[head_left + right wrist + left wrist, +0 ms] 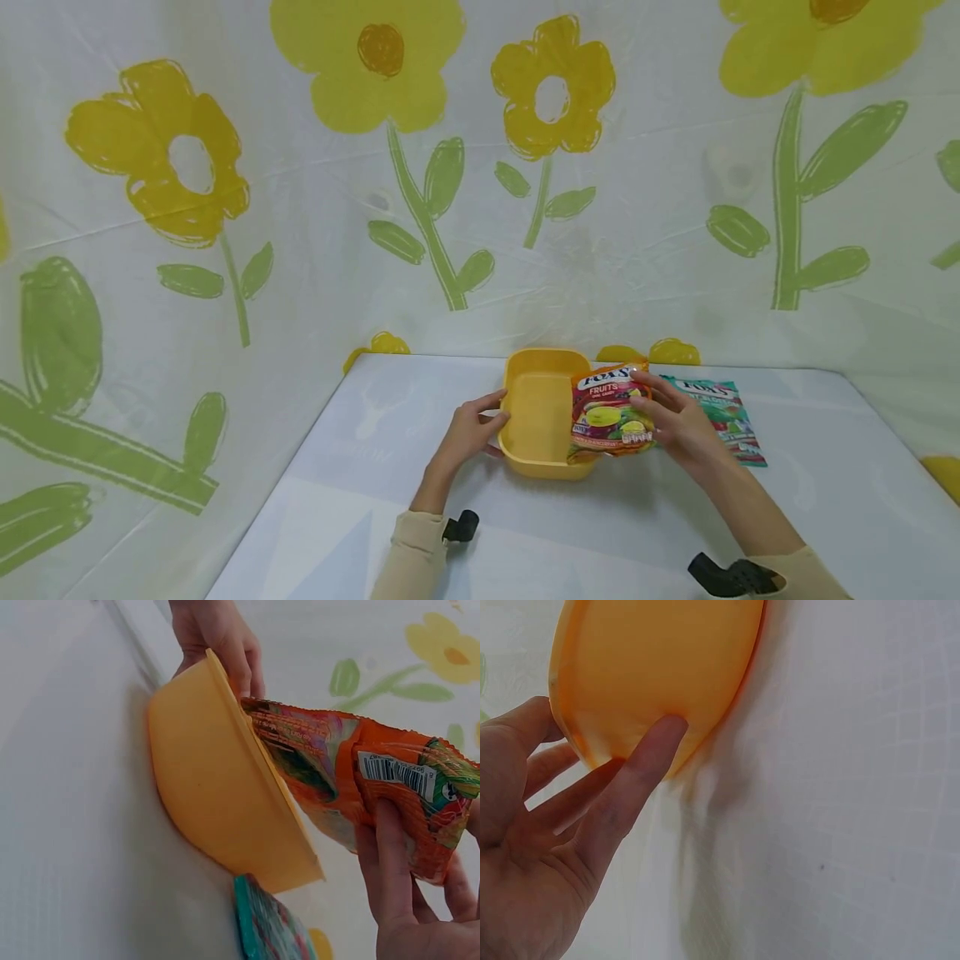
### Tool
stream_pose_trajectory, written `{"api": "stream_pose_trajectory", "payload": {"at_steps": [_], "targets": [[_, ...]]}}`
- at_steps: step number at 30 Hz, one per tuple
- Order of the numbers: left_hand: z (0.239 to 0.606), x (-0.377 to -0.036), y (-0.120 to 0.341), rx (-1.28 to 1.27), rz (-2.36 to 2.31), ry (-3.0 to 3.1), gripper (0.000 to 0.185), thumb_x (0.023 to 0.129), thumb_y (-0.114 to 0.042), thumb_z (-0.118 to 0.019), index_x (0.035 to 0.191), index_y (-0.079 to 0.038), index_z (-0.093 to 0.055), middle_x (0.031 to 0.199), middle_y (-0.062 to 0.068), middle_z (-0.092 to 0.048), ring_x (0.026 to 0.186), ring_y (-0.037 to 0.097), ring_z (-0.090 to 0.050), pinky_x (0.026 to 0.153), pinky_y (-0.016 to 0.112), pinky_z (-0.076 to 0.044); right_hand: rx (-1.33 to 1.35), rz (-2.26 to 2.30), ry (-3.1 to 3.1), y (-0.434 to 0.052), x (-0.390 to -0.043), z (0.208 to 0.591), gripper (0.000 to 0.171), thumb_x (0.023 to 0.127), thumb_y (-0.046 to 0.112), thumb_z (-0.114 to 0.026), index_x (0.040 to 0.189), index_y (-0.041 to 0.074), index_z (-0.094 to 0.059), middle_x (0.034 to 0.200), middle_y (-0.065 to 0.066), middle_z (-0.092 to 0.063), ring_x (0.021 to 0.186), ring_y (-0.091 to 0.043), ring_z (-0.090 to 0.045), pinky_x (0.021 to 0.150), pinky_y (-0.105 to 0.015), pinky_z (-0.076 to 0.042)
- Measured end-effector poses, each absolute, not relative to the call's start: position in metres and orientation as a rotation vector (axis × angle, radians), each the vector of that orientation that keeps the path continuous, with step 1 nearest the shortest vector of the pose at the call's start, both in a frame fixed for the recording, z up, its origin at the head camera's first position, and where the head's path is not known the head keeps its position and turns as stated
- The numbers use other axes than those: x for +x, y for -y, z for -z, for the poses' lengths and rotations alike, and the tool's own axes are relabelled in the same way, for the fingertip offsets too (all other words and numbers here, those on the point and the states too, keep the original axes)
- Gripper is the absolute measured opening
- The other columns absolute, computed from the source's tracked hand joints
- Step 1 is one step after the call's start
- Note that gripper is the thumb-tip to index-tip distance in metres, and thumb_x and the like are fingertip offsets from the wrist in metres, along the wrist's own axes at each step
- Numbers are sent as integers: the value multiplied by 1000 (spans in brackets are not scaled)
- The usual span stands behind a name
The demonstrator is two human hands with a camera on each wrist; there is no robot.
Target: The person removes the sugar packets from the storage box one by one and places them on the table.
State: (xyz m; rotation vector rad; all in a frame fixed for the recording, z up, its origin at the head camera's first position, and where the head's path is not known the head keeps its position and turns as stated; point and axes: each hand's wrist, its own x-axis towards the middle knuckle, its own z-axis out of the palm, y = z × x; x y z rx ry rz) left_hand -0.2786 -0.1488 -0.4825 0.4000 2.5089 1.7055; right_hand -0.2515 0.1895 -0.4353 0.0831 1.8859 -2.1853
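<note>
Yellow plastic forms the shallow rectangular container point(536, 417) that sits on the white cloth-covered table point(390, 500), and both hands work at it. At its near-left corner, the left hand point(468, 432) rests against the outer wall, its fingers point(641, 761) lying fairly straight along the plastic with the fingertips reaching up to the rim; the thumb sits apart on the other side of that corner, so the hand steadies the container rather than curling tightly round it. Across from those fingers, the right hand point(678, 423) grips an orange packet of fruit candy point(609, 412), thumb on the printed front and fingers point(394, 855) folded round the back beside the barcode. Beyond the right fingertips, the packet's far end tilts down over the right rim of the container and overlaps the opening, while the end in the hand stays above the table. Just behind the right hand, on the side away from the container, a green packet point(723, 417) of the same make lies flat on the cloth; in the right wrist view its corner shows just beside the container's base. Cream sleeves point(412, 550) cover both forearms, and a backdrop printed with yellow flowers point(367, 62) hangs behind the table.
</note>
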Motion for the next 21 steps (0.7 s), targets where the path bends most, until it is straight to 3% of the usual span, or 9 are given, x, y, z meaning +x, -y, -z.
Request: {"api": "stream_pose_trajectory", "payload": {"at_steps": [21], "targets": [[482,-279,148,397,-1716,-2498,51,96,-21,-61,145,-10,-48,134,20,-58,102,32,-70,55,37,-62,132,2191,-1871,-224,-233,442,56,97,38,-59,148,43,-37,162,-4,-7,132,-22,-29,91,-19,-54]]}}
